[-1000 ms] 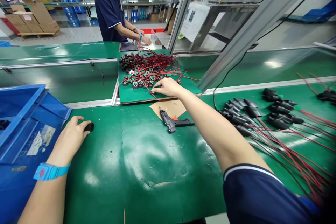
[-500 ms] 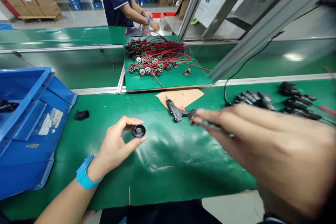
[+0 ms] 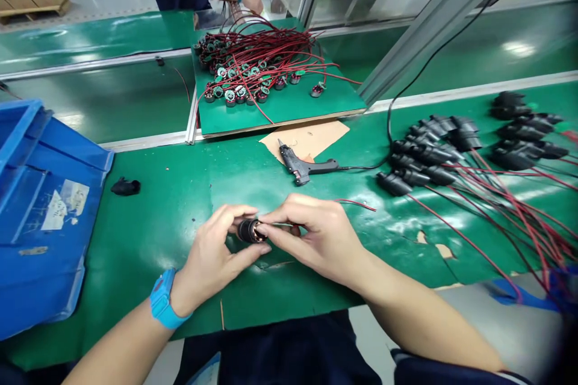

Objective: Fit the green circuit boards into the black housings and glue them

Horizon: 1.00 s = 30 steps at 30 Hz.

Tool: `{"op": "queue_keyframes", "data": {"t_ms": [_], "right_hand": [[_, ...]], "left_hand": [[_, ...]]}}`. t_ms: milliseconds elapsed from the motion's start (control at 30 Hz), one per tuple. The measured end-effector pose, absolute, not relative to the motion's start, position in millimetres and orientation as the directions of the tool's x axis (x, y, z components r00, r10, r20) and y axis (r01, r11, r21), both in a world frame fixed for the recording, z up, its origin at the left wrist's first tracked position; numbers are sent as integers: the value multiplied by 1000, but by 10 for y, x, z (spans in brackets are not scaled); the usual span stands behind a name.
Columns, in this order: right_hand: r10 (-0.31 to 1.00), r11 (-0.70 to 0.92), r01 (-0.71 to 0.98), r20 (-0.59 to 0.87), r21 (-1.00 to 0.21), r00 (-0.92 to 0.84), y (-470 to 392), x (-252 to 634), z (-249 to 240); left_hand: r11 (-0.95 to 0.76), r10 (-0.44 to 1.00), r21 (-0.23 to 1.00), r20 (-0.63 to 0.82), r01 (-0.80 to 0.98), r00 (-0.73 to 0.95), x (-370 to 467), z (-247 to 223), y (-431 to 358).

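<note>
With the hands as the clock's centre, the green tabletop is spreading all round, and a blue bin is standing at nine o'clock. At twelve, a green board is carrying a heap of red-wired round parts, apparently awaiting use. Towards two, wired black housings are lying in groups, seemingly already fitted. The left hand and right hand are working together on another unit: the left fingers are gripping a black casing, while the right fingers are pinching a coppery part at its open end. How deep it is sitting cannot be told; this fitting looks begun, not finished.

In numbers, one bin and one board are showing. The wired housings are overlapping: roughly a dozen nearer, perhaps six farther off. One cardboard piece is lying at one o'clock, one glue gun resting beside it. One loose housing is lying near ten. The round parts are tangling beyond counting, though one is lying apart. One red wire is showing just beyond the right hand.
</note>
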State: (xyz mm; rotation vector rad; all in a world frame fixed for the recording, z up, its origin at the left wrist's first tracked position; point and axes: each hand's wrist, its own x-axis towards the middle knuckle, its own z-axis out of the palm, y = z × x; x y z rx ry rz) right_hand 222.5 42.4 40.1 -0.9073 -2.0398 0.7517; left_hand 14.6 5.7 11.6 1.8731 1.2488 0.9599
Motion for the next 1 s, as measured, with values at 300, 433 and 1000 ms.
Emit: {"op": "queue_keyframes", "data": {"t_ms": [300,433,1000], "right_hand": [[830,394,369,153,-842,-537,543,2399,504],[817,392,382,127,-837,-562,583,2458,529],[731,-30,163,-133,-986,-669,705,2312,192]], "left_hand": [[-221,953,904,120,367,278,66,50,73],[-173,955,928,77,330,286,61,35,59],[-472,875,723,318,504,364,62,-161,182]]}}
